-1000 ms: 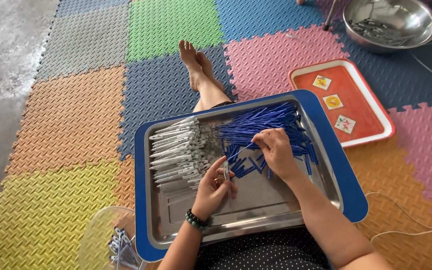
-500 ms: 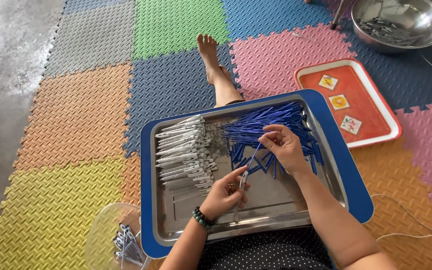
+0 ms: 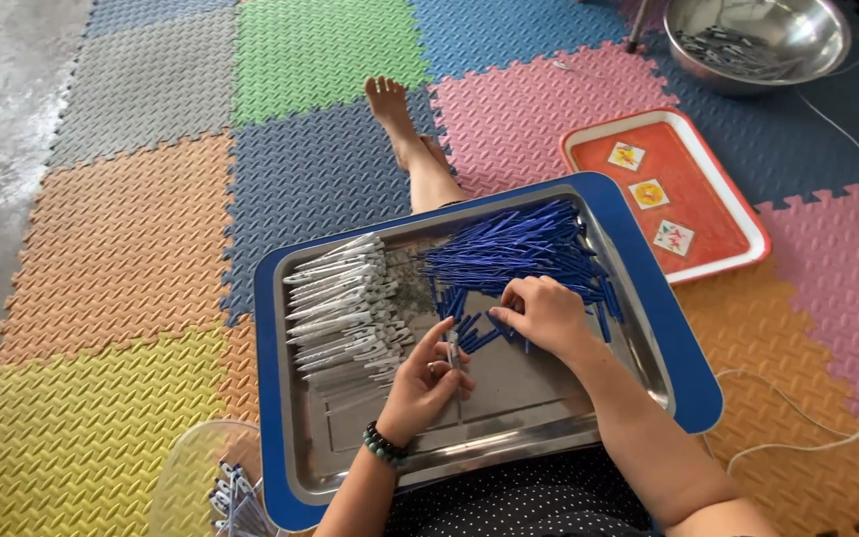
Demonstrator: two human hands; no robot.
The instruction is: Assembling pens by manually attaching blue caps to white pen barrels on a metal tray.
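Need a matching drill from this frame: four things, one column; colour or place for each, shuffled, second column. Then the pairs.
Things:
1. thin sticks
2. small tray with three picture cards
3. round bowl
4. left hand

Descriptions:
A. shiny metal, top right on the mat
B. blue, heaped at the far right of the steel tray
C. orange with a white rim, right of the steel tray
D. bead bracelet at the wrist, holding one thin grey piece

Pairs: 1-B, 2-C, 3-A, 4-D
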